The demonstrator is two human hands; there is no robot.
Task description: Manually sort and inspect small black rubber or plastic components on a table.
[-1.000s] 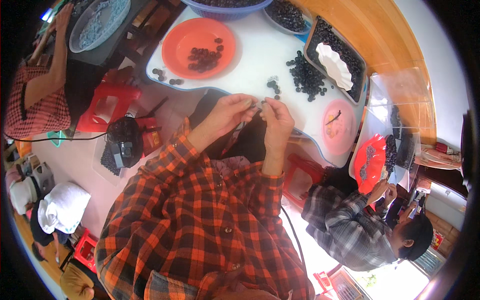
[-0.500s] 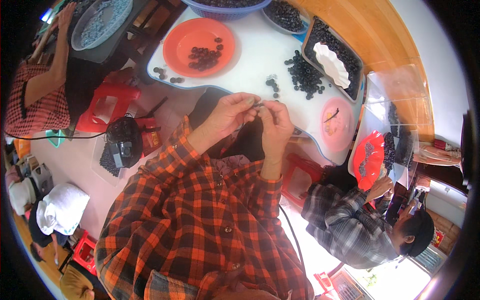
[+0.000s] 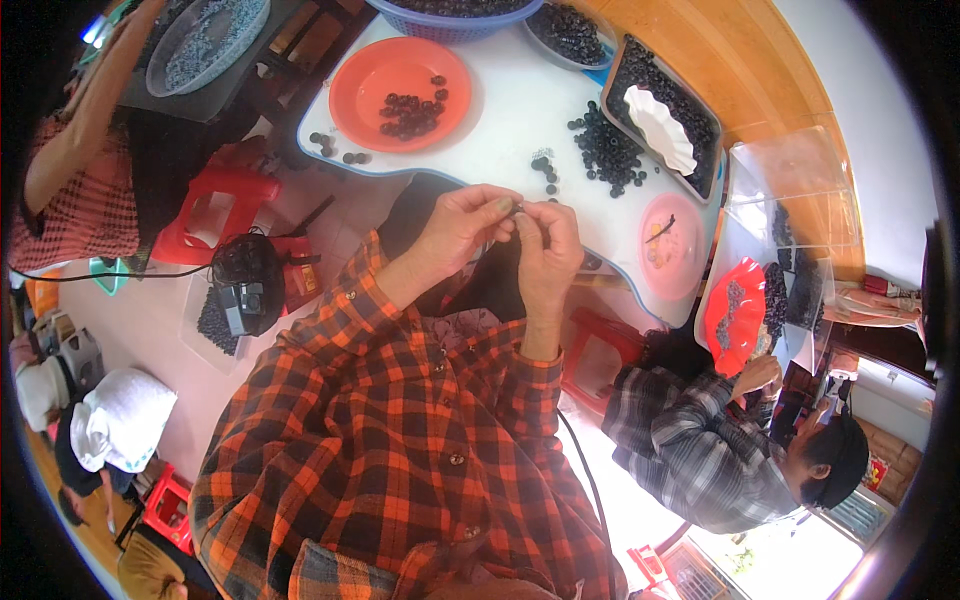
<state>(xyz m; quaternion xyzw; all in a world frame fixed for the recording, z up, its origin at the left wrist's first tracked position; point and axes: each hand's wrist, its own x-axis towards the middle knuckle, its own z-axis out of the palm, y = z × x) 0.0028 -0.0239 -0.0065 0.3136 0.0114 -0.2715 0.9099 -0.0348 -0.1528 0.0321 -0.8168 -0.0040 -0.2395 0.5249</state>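
Fingertip to fingertip, my left hand [image 3: 455, 230] and my right hand [image 3: 549, 243] meet just off the near edge of the white table [image 3: 500, 110]. Pinched between them is a small dark piece [image 3: 516, 209], mostly covered by the fingers; its exact kind does not show. Beyond my hands a few black round parts [image 3: 546, 172] lie on the tabletop. A larger heap of the same black parts [image 3: 607, 150] spreads to their right. At the left, an orange basin [image 3: 365, 85] holds several black rounds.
A blue basket [image 3: 455, 27], a bowl of black parts [image 3: 570, 35] and a tray [image 3: 712, 180] with a white scalloped dish [image 3: 660, 125] line the far side. A pink plate [image 3: 667, 280] bears a thin dark tool [image 3: 660, 228]. A co-worker [image 3: 720, 450] sits at right, another [image 3: 80, 190] at left.
My hands keep their pinch at nearly the same spot, with only slight finger movement. The left co-worker's arm has shifted. The table items stay in place.
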